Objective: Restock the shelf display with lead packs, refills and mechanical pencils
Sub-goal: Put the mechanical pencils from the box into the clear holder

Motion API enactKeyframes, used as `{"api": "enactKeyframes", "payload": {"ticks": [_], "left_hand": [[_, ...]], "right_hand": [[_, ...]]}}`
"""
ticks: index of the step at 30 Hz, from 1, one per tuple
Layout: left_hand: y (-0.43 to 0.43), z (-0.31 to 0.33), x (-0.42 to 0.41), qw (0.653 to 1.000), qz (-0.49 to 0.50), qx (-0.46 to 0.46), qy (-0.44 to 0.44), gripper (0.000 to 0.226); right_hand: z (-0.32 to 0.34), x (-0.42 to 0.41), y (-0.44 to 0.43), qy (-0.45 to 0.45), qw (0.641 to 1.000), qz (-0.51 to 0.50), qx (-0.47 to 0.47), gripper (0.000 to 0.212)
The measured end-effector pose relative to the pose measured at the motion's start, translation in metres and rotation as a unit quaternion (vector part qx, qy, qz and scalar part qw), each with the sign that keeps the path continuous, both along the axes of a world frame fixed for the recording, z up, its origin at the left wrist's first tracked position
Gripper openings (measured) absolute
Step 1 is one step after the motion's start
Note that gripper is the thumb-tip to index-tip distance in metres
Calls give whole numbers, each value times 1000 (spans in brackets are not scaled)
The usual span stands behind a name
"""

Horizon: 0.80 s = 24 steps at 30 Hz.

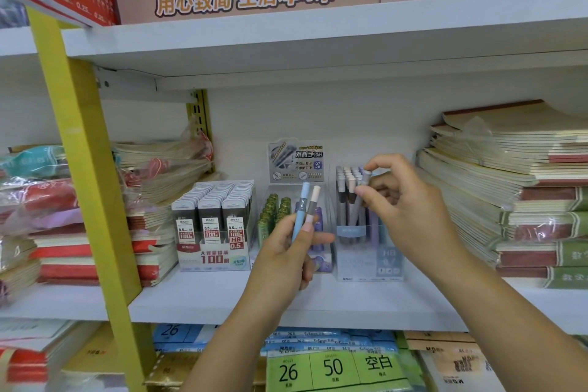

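L hand (pixel 288 259) grip pinched on two mech pencils – blue pencil (pixel 301 212) & peach pencil (pixel 312 204), tips up. R hand (pixel 410 212), at 3 o'clock of it, grip pinching grey pencil (pixel 361 197) over clear pencil box (pixel 369 251) on shelf (pixel 222 299). Lead packs (pixel 212 219) at 9 o'clock.

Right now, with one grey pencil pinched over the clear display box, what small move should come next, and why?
Probably lower the grey mechanical pencil straight down into the clear plastic display box. The right hand pinches it by its cap, its lower end among the standing pencils, while the left hand holds a blue pencil and a peach pencil waiting.
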<state>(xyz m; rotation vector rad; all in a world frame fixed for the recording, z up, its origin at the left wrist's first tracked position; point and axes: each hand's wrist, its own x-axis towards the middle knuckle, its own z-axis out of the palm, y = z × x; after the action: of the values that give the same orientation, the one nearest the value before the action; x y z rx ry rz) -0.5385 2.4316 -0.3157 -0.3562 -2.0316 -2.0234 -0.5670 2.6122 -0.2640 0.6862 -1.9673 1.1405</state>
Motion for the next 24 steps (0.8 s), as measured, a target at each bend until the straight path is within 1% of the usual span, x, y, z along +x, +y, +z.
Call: {"api": "enactKeyframes", "payload": {"ticks": [9,12,14,16,18,21,24], "left_hand": [[-3,-1,0,1000,-4,-8,-4,19],[-3,-1,1,1000,-5,-5,-5,19],[-3,0,1,1000,-5,-6,-4,19],[-3,-1,1,1000,-6,-6,-2,20],[-3,-1,1,1000,-8,-5,0,20],[-3,-1,1,1000,-12,-7,8,20],[-3,0,2,999,-27,-4,17,21]], "right_hand": [[5,1,-4,-34,999,14,4,23],[3,-2,-6,-22,999,8,26,29],[2,-5,-7,24,996,-49,65,27],[1,-10,-7,84,981,-140,106,27],[-2,-14,-8,108,967,-193,125,30],[-10,-18,-11,86,962,-213,146,31],[-10,-17,-12,47,968,-206,133,28]]}}
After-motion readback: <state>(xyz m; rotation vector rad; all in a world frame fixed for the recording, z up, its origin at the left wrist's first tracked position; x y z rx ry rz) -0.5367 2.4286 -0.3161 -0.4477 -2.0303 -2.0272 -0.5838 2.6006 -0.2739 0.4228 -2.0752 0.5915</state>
